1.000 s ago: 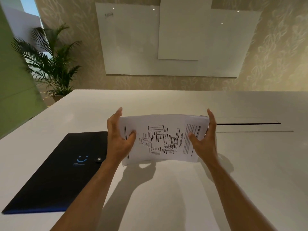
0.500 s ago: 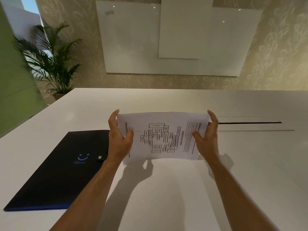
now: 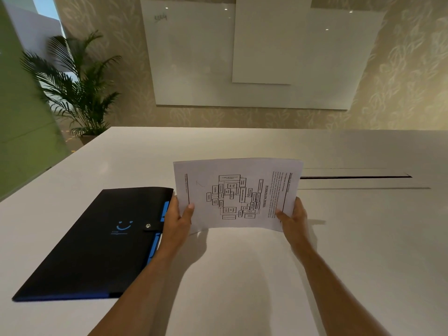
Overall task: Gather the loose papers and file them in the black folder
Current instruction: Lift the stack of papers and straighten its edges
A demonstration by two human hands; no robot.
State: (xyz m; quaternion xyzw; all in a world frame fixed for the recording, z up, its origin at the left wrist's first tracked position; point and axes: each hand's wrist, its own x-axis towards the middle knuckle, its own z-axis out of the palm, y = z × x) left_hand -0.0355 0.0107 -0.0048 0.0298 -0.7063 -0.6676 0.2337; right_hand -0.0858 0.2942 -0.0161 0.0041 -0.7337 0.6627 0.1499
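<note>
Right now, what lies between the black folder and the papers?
In the head view, only the left hand, gripping the papers beside the folder.

A wide white bench (image 3: 242, 275) fills the lower part of the view. Toward its far right edge a long, narrow dark slot (image 3: 356, 176) runs parallel to the far edge, with a thin seam (image 3: 363, 188) just nearer. Beyond the far left corner stands a potted palm (image 3: 80, 93), its pot (image 3: 88, 138) partly hidden behind the bench. On the patterned beige wall (image 3: 412, 81) behind hangs a large glossy white board (image 3: 194, 61) with a faint scribble (image 3: 160, 18) near its upper left corner; a smaller white panel (image 3: 269, 40) overlaps its middle. A green panel (image 3: 21, 132) stands at the left.
</note>
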